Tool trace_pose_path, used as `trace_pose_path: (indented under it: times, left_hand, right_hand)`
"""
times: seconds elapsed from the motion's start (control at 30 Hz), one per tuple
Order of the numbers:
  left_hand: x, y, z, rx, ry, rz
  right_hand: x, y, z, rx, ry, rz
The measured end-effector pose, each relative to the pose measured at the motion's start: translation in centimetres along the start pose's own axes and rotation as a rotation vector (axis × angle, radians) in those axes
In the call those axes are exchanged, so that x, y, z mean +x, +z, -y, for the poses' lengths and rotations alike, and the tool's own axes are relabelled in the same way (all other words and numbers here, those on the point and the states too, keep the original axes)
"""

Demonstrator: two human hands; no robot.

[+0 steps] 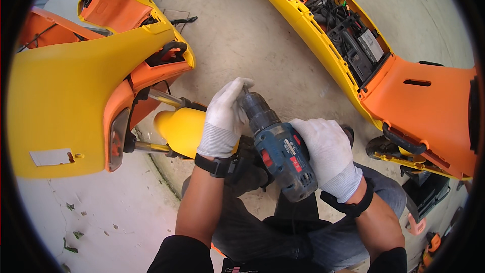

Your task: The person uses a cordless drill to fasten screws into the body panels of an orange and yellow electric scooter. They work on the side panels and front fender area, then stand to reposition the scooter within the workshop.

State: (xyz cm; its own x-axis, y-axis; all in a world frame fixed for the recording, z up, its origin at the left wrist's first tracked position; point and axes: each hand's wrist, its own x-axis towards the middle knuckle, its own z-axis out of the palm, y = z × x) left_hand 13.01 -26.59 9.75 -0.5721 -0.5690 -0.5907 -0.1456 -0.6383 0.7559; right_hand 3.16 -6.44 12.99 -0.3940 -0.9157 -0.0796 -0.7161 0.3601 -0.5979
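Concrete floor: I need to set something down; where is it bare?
The floor is barest beyond the drill, between the large yellow panel at left and the open-bayed body at right. Lower right is crowded with a dark box and orange items.

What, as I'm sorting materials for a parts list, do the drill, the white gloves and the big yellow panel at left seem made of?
Drill: probably hard plastic housing, dull blue, with moulded contours.
White gloves: likely knitted fabric, matte, judging by the ribbed cuffs.
Yellow panel: smooth, soft sheen; perhaps moulded plastic, though painted metal remains possible.
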Motion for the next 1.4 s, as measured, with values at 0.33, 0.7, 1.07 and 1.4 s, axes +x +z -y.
trace_pose_path:
  times: [0.33,0.7,1.07,1.4]
  left_hand:
    - [0.6,-0.8,0.3,-0.01,-0.011,0.051]
    - [0.3,-0.4,0.3,0.089,0.093,0.077]
    - [0.8,-0.5,0.4,-0.111,0.012,0.052]
    - [0.5,0.2,0.3,-0.139,-0.022,0.059]
  right_hand:
    - [0.1,-0.4,0.1,0.03,-0.002,-0.009]
    - [0.0,-0.5,0.1,0.045,0.01,-0.026]
    - [-0.1,-0.4,0.0,0.021,0.0,-0.042]
    - [-0.1,-0.2,-0.3,0.04,-0.003,-0.05]
